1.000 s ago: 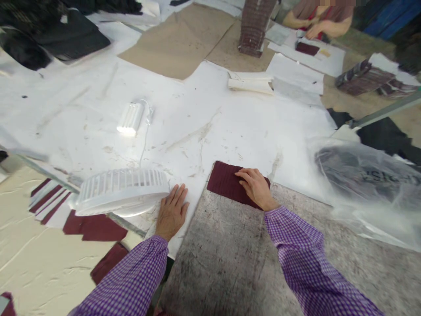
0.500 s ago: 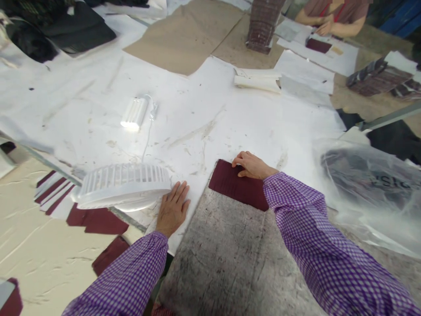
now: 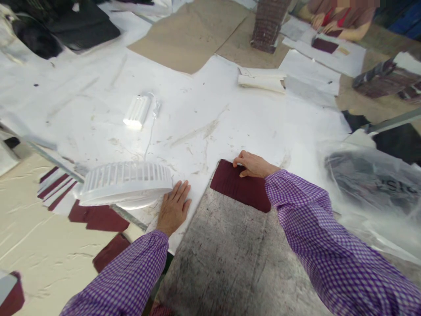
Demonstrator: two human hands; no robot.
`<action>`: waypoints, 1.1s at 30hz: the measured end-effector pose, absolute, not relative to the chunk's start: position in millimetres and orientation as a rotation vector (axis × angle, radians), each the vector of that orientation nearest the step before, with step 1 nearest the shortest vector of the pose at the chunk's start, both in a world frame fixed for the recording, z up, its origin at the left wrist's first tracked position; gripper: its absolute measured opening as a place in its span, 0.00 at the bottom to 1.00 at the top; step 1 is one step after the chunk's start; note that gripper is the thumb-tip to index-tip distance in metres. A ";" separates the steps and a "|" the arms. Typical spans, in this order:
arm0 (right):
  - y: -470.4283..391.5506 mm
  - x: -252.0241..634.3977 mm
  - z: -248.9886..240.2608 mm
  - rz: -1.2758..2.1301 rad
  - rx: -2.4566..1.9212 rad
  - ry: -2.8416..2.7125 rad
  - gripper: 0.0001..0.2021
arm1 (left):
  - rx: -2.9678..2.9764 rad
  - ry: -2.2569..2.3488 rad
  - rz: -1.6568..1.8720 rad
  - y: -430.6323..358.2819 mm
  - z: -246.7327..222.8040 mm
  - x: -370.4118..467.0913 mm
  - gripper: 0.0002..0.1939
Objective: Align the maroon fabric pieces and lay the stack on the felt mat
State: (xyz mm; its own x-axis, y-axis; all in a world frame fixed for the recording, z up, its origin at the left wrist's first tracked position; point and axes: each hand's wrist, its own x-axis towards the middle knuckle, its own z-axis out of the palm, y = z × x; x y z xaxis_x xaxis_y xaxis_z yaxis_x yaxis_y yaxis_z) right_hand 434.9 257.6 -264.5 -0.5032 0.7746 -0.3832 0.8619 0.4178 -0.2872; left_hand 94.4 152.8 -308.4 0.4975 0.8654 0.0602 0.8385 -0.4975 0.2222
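A maroon fabric piece [image 3: 237, 186] lies flat across the far end of a grey, stained board [image 3: 220, 250]. My right hand [image 3: 255, 164] rests on its far edge, the fingers curled at the edge and the thumb bent in on the cloth. The sleeve covers the piece's right end. My left hand [image 3: 174, 208] is spread palm down on the white table covering [image 3: 184, 145], left of the board. Its fingertips come close to a white plastic fan [image 3: 126, 184], and nothing is in it.
Maroon pieces [image 3: 98, 217] lie on a cream surface at lower left. A white battery-like unit [image 3: 137, 112] with a cord stands beyond the fan. Clear plastic bag [image 3: 371, 184] at right. Across the table, a person [image 3: 355, 26] handles maroon pieces near tall stacks [image 3: 269, 26].
The view has shifted slightly, so everything sits a little farther right. My hands keep nearly the same places. The other person's hands have moved apart, with a dark piece now between them.
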 end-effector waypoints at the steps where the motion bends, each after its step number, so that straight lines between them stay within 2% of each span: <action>1: 257.9 435.2 -264.5 -0.678 1.448 2.476 0.19 | 2.574 1.479 0.243 152.9 -308.2 94.5 0.25; 6: 260.0 435.6 -265.0 -0.679 1.444 2.457 0.19 | 2.576 1.486 0.230 153.0 -307.5 95.5 0.25; 14: 261.1 433.4 -263.1 -0.626 1.379 2.508 0.07 | 2.563 1.491 0.219 153.0 -307.7 94.8 0.25; 21: 243.6 430.7 -257.1 -0.508 1.407 2.605 0.05 | 2.557 1.490 0.234 152.3 -309.4 93.8 0.25; 23: 239.9 431.9 -258.0 -0.491 1.446 2.611 0.07 | 2.557 1.487 0.232 152.0 -309.7 93.8 0.25; 27: 242.3 436.4 -263.9 -0.523 1.478 2.594 0.21 | 2.555 1.490 0.226 151.7 -309.9 94.7 0.25; 33: 253.7 439.1 -268.1 -0.580 1.457 2.572 0.19 | 2.554 1.490 0.238 152.6 -308.9 94.6 0.26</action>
